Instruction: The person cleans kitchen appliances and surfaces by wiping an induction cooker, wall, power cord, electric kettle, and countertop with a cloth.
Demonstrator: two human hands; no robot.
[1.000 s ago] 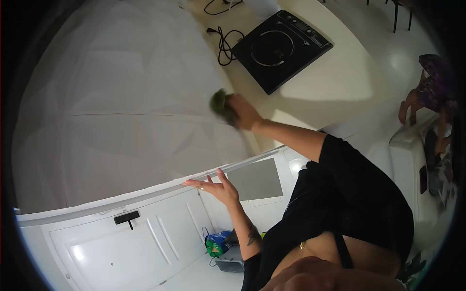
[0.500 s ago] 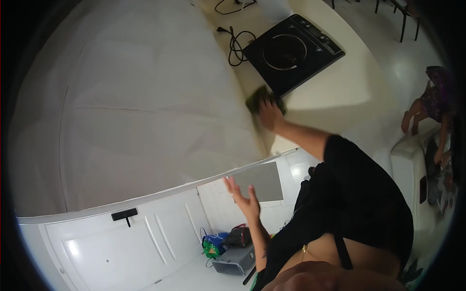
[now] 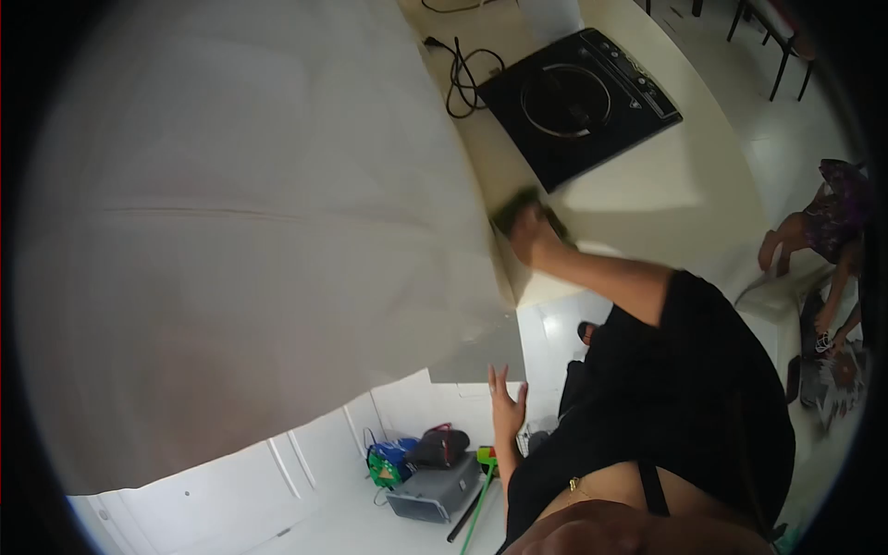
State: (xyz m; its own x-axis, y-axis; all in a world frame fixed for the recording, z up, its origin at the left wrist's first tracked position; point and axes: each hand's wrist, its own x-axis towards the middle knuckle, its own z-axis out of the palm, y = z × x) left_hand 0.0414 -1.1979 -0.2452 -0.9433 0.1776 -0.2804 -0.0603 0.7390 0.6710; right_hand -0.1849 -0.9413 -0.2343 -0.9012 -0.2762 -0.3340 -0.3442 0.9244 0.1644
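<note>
My right hand [image 3: 532, 236] presses a dark green cloth [image 3: 520, 205] onto the cream countertop [image 3: 638, 208], close to its edge by the wall. The cloth and fingers are smeared by motion. Just beyond them lies a black induction cooktop [image 3: 578, 111] with a ring marking and a control strip. Its black cord [image 3: 460, 83] is coiled beside it, with the plug on the counter. My left hand [image 3: 507, 407] hangs in the air below the counter's end, fingers apart, holding nothing.
A large pale surface [image 3: 250, 231] fills the left side. On the floor stand a grey bin [image 3: 430, 495], bags [image 3: 393, 462] and a green-handled stick [image 3: 479, 504]. A white object [image 3: 550, 17] stands behind the cooktop. Another person [image 3: 828, 217] is at the right, near a chair [image 3: 772, 42].
The view has shifted, with the pale surface covering more of the door. My right hand and the cloth have moved slightly toward the counter's near end. My left hand stays open, now lower.
</note>
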